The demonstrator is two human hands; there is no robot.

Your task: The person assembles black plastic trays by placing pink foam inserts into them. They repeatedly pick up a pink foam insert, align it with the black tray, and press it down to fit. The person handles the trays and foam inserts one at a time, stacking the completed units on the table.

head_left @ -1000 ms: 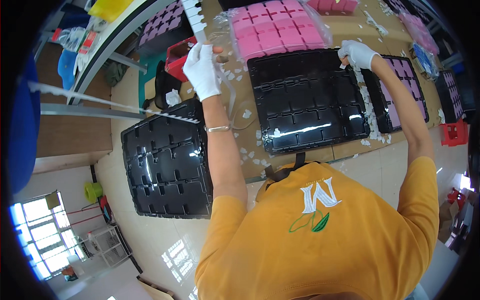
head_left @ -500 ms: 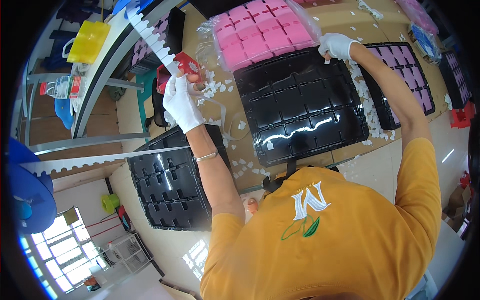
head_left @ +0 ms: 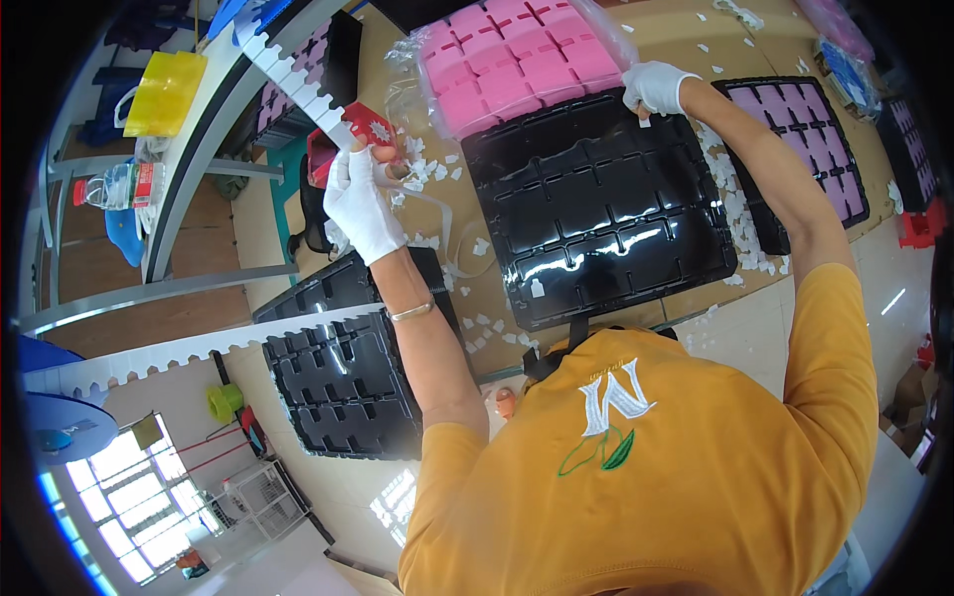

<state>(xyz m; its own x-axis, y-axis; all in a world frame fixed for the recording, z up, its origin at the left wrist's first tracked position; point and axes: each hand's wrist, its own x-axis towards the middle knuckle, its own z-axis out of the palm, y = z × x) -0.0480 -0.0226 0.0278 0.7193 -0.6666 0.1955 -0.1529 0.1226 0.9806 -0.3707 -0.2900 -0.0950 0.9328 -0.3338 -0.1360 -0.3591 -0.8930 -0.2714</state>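
Observation:
My left hand (head_left: 363, 204), in a white glove with bare fingertips, is closed on a white notched-edge label strip (head_left: 298, 89) that rises to the upper left. A second length of strip (head_left: 229, 338) runs from behind that forearm toward a blue-and-white reel (head_left: 65, 427) at the far left. My gloved right hand (head_left: 656, 89) is closed at the far right corner of a black plastic tray (head_left: 596, 199), its fingers pinching a small white label (head_left: 644, 122). Another white label (head_left: 538, 289) lies near the tray's near left edge.
Pink foam blocks in clear film (head_left: 517, 60) lie beyond the tray. A black tray with lilac inserts (head_left: 795, 139) is on the right, another black tray (head_left: 343, 387) on the left. White scraps (head_left: 740, 219) litter the brown table. A red box (head_left: 373, 134) stands near my left hand.
My right hand has shifted slightly left along the tray's far edge. The strip and the reel at left have moved a little. My left hand stays almost where it was.

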